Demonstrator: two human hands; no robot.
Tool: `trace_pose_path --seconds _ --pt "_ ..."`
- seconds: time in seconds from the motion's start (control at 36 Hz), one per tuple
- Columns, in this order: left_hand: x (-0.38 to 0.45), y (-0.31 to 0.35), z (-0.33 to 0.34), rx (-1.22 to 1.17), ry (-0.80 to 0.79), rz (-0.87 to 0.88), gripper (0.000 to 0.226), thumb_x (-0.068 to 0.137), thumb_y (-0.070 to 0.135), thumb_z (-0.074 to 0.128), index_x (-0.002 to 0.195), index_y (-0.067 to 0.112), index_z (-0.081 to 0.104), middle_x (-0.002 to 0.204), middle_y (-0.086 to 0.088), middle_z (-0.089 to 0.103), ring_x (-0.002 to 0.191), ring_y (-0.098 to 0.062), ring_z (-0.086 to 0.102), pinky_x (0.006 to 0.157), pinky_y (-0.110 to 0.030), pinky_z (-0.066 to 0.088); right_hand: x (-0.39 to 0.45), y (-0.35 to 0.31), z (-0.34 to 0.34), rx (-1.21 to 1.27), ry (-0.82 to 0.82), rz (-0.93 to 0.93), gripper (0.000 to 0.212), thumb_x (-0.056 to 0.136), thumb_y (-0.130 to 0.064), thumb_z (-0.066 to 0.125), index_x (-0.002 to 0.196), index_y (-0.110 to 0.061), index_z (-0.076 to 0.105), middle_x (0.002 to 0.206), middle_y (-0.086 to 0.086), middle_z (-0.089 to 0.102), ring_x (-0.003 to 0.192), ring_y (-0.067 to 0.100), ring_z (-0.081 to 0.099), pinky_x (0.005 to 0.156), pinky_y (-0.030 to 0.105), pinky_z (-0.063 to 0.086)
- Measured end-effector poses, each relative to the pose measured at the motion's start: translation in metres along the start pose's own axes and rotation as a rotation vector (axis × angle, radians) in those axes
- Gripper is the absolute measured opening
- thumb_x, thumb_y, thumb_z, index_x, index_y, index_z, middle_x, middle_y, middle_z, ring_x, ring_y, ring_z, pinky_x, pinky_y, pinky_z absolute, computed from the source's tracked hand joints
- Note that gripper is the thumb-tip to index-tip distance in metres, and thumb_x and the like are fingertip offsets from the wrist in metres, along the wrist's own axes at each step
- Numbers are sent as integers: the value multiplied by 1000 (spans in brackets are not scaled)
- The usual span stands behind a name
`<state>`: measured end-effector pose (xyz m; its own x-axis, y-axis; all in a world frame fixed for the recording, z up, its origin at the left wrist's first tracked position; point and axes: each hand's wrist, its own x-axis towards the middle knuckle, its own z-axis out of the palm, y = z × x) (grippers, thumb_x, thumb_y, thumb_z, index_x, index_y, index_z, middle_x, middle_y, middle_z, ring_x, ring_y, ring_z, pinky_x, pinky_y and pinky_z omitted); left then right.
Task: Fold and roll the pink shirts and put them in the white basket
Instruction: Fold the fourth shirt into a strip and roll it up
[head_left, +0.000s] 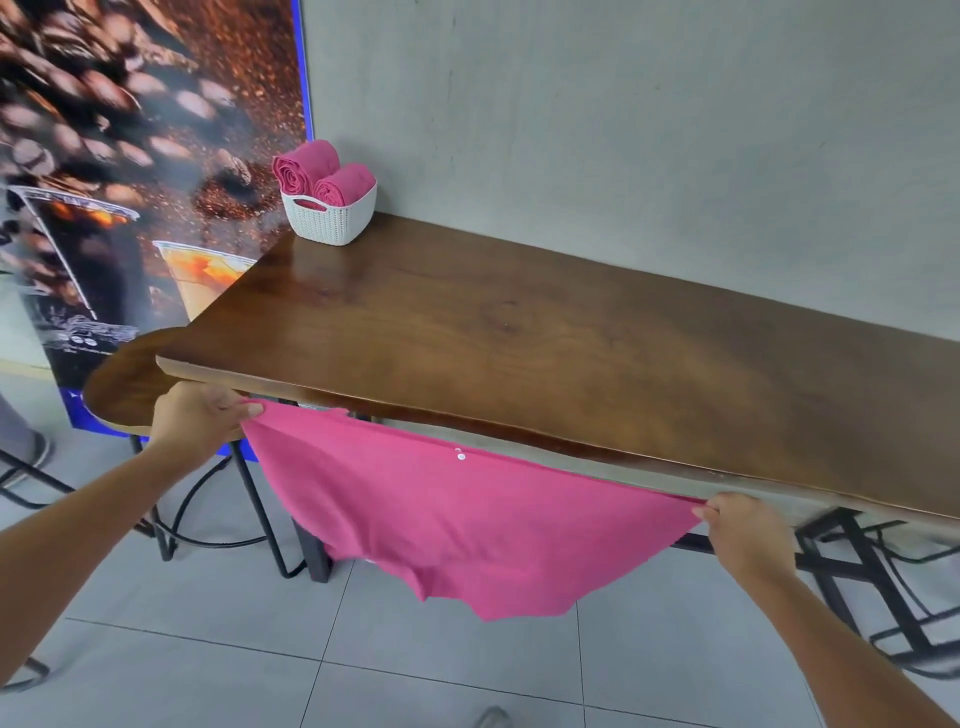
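Note:
A pink shirt (447, 519) hangs stretched in the air just below and in front of the wooden table's front edge (519, 431). My left hand (200, 418) pinches its left corner near the table's left end. My right hand (743, 530) pinches its right corner further along the edge. The rest of the shirt sags toward the floor between my hands. A white basket (332, 221) stands at the table's far left corner against the wall. Two rolled pink shirts (322, 174) stick up out of it.
The long brown tabletop (545, 332) runs along a grey wall. A round wooden stool (122, 384) stands left of the table, below my left hand. Black metal table legs and stool frames (852, 571) stand underneath. A coffee poster covers the left wall. The floor is grey tile.

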<state>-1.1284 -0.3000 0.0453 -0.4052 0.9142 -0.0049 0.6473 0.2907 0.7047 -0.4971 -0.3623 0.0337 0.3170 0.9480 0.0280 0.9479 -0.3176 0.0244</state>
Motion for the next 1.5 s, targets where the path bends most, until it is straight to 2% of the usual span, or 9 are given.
trace_pose_path --seconds 0.22,0.42,0.69,0.81,0.89,1.0,1.08,1.17,1.5 --pt "-9 11 9 -187 -4 -14 17 87 13 79 73 7 72 61 1 64 50 14 56 52 0 40 9 4 -2 92 61 -9 39 97 -11 60 61 -17 47 57 -3 44 62 29 46 58 35 31" --pt "5 13 21 -272 -73 18 16 89 17 78 74 18 71 84 -8 70 80 -27 62 71 -29 46 8 11 -9 351 133 123 21 99 -6 53 82 -7 67 76 6 61 76 27 50 67 34 30" --pt "25 38 40 -282 -203 45 13 87 8 78 97 6 71 85 -26 68 73 -24 54 51 -10 38 12 23 -17 570 208 260 7 99 -10 49 97 -11 55 80 10 62 79 34 57 64 37 39" --pt "28 53 46 -266 -283 31 3 87 5 77 88 3 75 86 -22 72 75 -25 62 71 -20 46 20 26 -22 654 260 319 21 98 -9 51 119 -9 51 84 14 64 83 34 56 72 41 44" --pt "33 63 53 -264 -293 39 4 86 7 79 84 6 76 82 -17 75 80 -29 68 77 -28 49 31 32 -23 673 295 385 15 97 -5 50 99 3 62 84 20 63 84 39 57 71 44 44" --pt "35 80 72 -251 -208 41 5 90 8 75 87 4 73 82 -16 73 72 -22 67 69 -17 53 48 40 -19 675 305 420 17 98 -7 46 92 -8 62 87 9 57 82 27 47 71 33 33" --pt "40 91 92 -248 -155 -18 6 92 13 74 87 10 74 84 -13 75 80 -34 72 82 -45 60 68 54 -9 652 281 435 20 93 -5 45 85 -6 63 81 10 61 75 30 53 58 30 31" --pt "40 101 113 -199 -49 -53 8 93 18 71 85 18 72 86 -9 75 80 -34 70 82 -50 59 88 65 3 621 255 438 23 91 -9 44 81 -7 64 78 12 65 72 34 61 55 25 33" --pt "38 128 178 53 169 -165 18 104 27 55 97 16 68 87 -12 66 115 -39 45 94 -48 36 133 79 29 340 290 348 19 100 -14 53 96 -6 70 96 17 69 96 40 56 88 49 42"
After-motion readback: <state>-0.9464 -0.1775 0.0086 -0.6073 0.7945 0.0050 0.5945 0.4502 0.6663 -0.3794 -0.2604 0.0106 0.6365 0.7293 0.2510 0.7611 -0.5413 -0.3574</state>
